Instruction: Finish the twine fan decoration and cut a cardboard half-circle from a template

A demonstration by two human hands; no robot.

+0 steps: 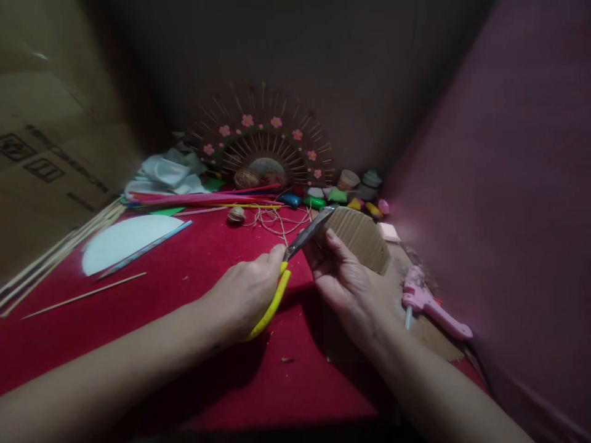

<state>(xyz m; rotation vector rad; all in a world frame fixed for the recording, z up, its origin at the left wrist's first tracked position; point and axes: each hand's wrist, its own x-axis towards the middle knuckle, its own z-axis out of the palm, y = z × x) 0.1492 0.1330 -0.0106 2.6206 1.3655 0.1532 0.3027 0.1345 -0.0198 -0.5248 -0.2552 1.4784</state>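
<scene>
My left hand (252, 289) is closed around the yellow handles of a pair of scissors (271, 311). Their dark metal blades point up and to the right, lying along the left edge of a piece of ribbed brown cardboard (362, 237). That cardboard is gripped by my right hand (339, 277), thumb on its near face and fingers behind it. Both hands are raised over the red tablecloth (221, 381). Whether the blades are parted is hard to make out.
A pink glue gun (436, 306) rests on a cardboard sheet (392, 307) at right. On the left lie a white half-disc (124, 243), a striped pencil (152, 246) and a thin stick (85, 295). Behind are twine (272, 218), coloured pipe cleaners (207, 198) and a flowered fan-shaped piece (265, 132).
</scene>
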